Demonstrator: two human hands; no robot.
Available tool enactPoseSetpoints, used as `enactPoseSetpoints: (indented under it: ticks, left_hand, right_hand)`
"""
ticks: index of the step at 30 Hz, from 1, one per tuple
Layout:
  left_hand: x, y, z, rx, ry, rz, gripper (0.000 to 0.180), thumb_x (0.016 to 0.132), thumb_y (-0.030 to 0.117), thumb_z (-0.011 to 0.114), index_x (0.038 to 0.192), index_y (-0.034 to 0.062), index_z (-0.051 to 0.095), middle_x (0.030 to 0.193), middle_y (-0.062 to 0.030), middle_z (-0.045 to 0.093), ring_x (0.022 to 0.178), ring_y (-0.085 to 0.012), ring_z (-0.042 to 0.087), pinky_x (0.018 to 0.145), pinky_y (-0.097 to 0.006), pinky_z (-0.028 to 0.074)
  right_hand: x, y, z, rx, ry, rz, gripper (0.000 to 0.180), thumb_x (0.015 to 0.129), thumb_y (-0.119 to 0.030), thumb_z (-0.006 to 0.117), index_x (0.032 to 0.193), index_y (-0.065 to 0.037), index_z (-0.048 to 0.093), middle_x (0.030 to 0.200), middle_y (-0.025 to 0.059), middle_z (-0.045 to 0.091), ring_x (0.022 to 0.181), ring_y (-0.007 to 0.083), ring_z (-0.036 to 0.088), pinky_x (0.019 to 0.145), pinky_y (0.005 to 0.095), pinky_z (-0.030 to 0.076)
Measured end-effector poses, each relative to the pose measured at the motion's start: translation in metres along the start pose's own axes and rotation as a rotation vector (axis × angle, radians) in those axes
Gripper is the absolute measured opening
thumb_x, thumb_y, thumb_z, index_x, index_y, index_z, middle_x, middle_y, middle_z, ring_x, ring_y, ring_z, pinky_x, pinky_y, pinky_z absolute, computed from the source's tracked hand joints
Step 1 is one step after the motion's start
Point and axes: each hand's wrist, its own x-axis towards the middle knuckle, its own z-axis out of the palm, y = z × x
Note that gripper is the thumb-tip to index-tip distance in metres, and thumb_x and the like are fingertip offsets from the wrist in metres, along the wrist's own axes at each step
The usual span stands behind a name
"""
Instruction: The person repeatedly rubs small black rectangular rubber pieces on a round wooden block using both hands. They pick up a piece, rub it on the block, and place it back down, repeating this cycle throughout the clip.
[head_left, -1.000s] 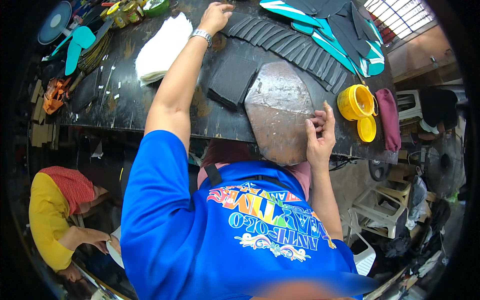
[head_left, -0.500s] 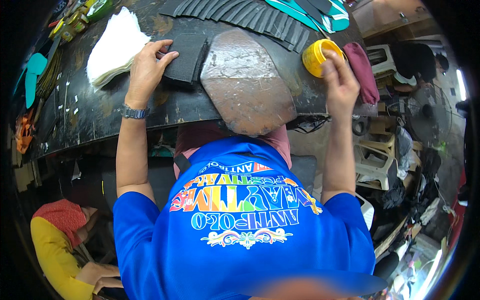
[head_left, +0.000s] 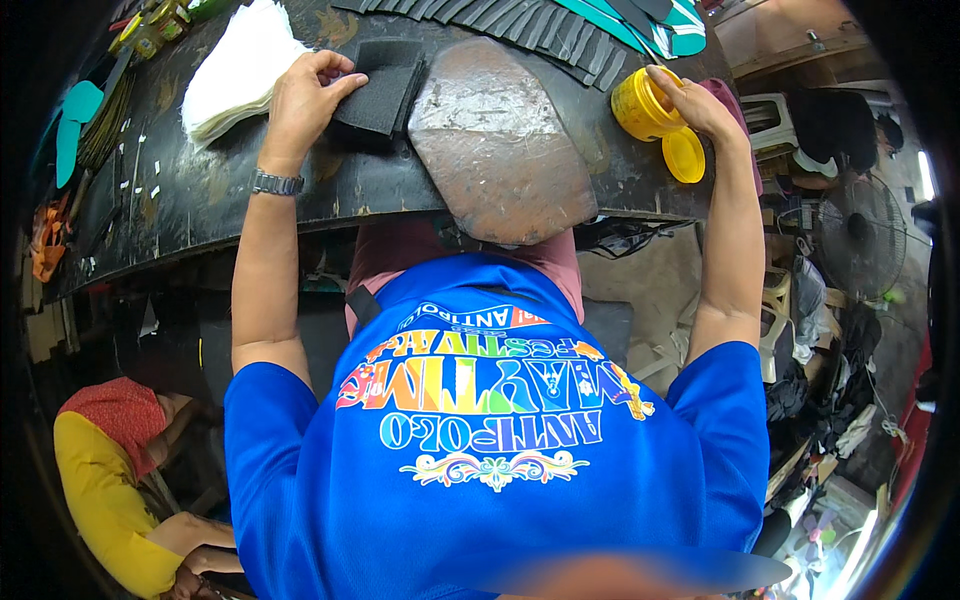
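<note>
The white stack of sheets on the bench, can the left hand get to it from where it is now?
Probably yes. The left hand rests on the black foam pad, right beside the white stack of sheets, and nothing lies between them.

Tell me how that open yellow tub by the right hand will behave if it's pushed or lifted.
The yellow tub looks like thin plastic, so probably light. It stands upright and squat on the dark table, so it would likely slide rather than tip. Its lid lies beside it, so contents could spill if the right hand tilts it.
</note>
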Motion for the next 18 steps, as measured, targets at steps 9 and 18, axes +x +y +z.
enactPoseSetpoints:
  ticks: [9,18]
  left_hand:
    - [-0.007,0.045,0.005,-0.399,0.169,0.216,0.034,0.092,0.014,0.078,0.124,0.0071,0.069,0.106,-0.0064,0.074,0.097,-0.0133,0.07,0.085,-0.025,0.058]
    - [-0.03,0.078,0.05,-0.695,-0.121,0.095,0.048,0.09,0.009,0.077,0.135,0.0114,0.064,0.098,-0.0084,0.074,0.086,-0.0113,0.07,0.075,-0.025,0.058]
  right_hand:
    - [-0.052,-0.003,0.005,-0.085,0.608,-0.134,0.067,0.099,-0.069,0.042,0.107,-0.013,0.077,0.122,0.0212,0.065,0.11,0.0397,0.065,0.092,0.0484,0.051]
    - [-0.145,-0.045,0.048,0.042,0.256,-0.187,0.055,0.097,-0.056,0.059,0.088,-0.005,0.075,0.09,0.0191,0.065,0.081,0.0364,0.066,0.072,0.0457,0.05]
